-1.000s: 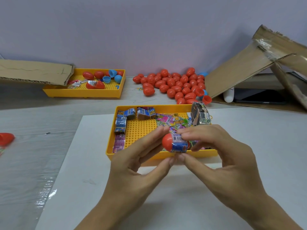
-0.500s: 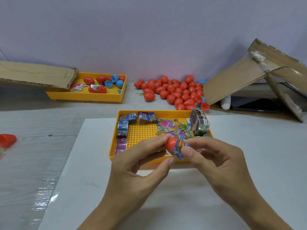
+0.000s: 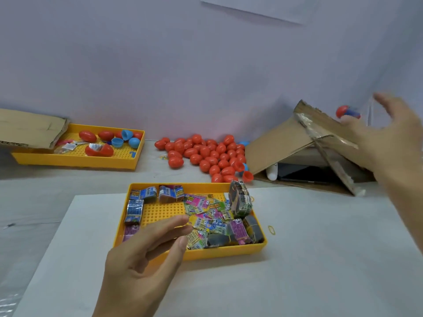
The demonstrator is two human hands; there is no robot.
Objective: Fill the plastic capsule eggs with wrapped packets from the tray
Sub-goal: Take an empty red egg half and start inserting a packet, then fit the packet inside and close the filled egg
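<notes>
L hand (image 3: 146,255): fingers relaxed, empty, held over tray (image 3: 229,253). R hand (image 3: 389,138): raised, fingers spread, blurred; egg (image 3: 346,111) seen just beyond fingertips.

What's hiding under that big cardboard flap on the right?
Under the tilted cardboard flap you can see a white, bottle-like thing and a flat dark thing lying beside it. The cardboard and the right hand cover whatever is further back.
</notes>
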